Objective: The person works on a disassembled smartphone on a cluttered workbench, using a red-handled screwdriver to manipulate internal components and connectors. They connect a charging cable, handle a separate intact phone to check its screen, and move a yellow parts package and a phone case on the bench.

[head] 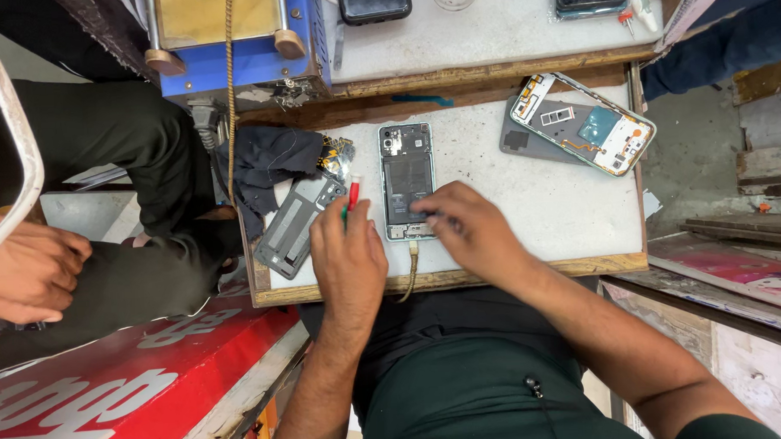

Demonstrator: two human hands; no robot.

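Left hand (348, 257) grips a red-handled screwdriver (352, 195); right hand (470, 230), fingers curled, presses the opened phone (407, 180) at frame centre, bare worktop (528, 202) beside it.

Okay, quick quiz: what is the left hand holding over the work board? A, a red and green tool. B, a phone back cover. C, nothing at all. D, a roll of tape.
A: the left hand grips a thin red and green tool beside the opened phone, while the grey back cover lies apart on the board.
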